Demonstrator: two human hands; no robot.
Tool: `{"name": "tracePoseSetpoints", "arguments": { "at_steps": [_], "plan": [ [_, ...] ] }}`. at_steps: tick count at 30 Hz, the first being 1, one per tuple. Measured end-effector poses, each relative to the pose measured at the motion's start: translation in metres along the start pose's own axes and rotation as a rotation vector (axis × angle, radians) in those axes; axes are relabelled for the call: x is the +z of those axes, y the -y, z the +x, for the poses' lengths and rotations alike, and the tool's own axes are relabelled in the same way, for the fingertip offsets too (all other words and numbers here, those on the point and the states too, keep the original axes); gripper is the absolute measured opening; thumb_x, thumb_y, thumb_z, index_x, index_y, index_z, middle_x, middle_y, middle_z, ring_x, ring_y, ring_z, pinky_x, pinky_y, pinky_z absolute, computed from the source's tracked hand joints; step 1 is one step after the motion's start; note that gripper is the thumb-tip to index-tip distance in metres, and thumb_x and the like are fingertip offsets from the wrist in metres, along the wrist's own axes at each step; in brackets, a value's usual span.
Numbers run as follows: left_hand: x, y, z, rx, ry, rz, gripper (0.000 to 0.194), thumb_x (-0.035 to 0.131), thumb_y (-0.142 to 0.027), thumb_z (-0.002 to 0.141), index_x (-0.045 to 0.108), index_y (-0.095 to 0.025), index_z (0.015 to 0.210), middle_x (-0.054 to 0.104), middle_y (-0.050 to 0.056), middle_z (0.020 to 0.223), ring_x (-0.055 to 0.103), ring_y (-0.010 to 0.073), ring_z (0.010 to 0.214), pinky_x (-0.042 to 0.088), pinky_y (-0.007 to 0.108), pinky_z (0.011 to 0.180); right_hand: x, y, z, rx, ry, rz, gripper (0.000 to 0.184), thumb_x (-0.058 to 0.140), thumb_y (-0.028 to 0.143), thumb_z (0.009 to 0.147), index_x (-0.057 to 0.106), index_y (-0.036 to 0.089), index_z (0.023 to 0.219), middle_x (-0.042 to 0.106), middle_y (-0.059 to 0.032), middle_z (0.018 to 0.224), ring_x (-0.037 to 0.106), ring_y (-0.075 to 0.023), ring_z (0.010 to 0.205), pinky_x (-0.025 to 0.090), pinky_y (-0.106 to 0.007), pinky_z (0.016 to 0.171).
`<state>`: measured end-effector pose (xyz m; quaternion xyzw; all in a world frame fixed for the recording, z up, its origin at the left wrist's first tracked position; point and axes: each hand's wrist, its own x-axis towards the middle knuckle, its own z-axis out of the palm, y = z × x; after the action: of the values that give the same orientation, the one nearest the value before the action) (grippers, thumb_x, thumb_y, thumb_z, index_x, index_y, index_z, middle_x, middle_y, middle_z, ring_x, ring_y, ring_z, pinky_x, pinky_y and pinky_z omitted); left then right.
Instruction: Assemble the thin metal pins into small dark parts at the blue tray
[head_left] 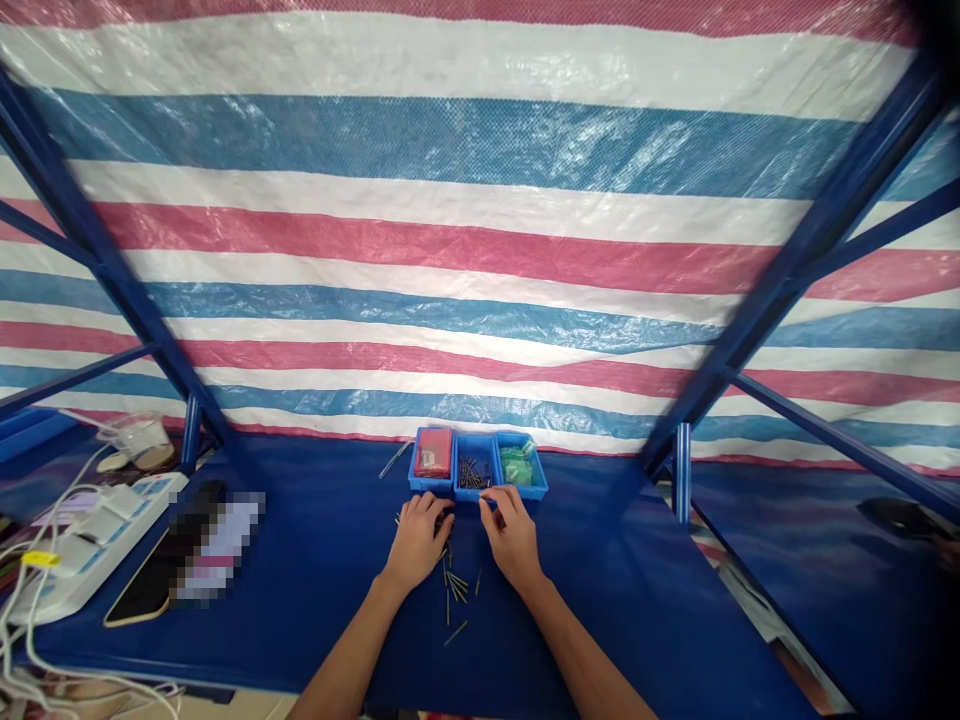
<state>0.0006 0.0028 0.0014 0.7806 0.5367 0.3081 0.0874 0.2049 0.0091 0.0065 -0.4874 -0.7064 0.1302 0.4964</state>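
On the blue tabletop, my left hand (417, 538) has its fingers curled down over a small bunch of thin metal drill bits, some of which stick out around it. My right hand (513, 540) is beside the front of the middle bin, thumb and forefinger pinched together on what looks like a small dark drill bit, mostly hidden. More thin drill bits (455, 584), brass-coloured, lie scattered between my forearms. Dark drill bits (472, 474) fill part of the blue middle bin (486, 453). Red packets (434, 453) sit in the left bin, green plastic bags (517, 466) in the right.
A pen (394, 459) lies left of the bins. Further left are a phone (141, 583), a white power strip (97, 560) and tangled white cables. Blue metal posts (681, 475) frame both sides, and a striped sheet (465, 260) hangs behind the table (315, 600).
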Motion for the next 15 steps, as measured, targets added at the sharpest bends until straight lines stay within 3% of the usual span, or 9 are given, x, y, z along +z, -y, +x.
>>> {"name": "tracePoseSetpoints", "arguments": {
  "at_steps": [10, 15],
  "plan": [
    [0.0002, 0.0002, -0.0003, -0.006, 0.011, -0.001, 0.025, 0.049, -0.032, 0.110, 0.070, -0.028, 0.122, 0.067, 0.006, 0.107, 0.062, 0.0262, 0.102, 0.046, 0.042, 0.089, 0.0019, -0.0065, -0.0026, 0.147, 0.056, 0.088, 0.024, 0.046, 0.040, 0.110, 0.064, 0.024, 0.113, 0.070, -0.0025, 0.087, 0.066, -0.0183, 0.069, 0.050, -0.027, 0.063],
    [-0.0008, -0.0002, 0.0003, -0.002, 0.001, 0.000, 0.023, 0.051, -0.032, 0.109, 0.071, -0.028, 0.121, 0.067, 0.006, 0.107, 0.062, 0.0259, 0.102, 0.046, 0.041, 0.088, 0.0033, -0.0083, -0.0025, 0.117, 0.028, 0.089, 0.028, 0.045, 0.042, 0.111, 0.064, 0.023, 0.118, 0.074, -0.0062, 0.099, 0.069, -0.0194, 0.075, 0.052, -0.029, 0.069]
  ]
}}
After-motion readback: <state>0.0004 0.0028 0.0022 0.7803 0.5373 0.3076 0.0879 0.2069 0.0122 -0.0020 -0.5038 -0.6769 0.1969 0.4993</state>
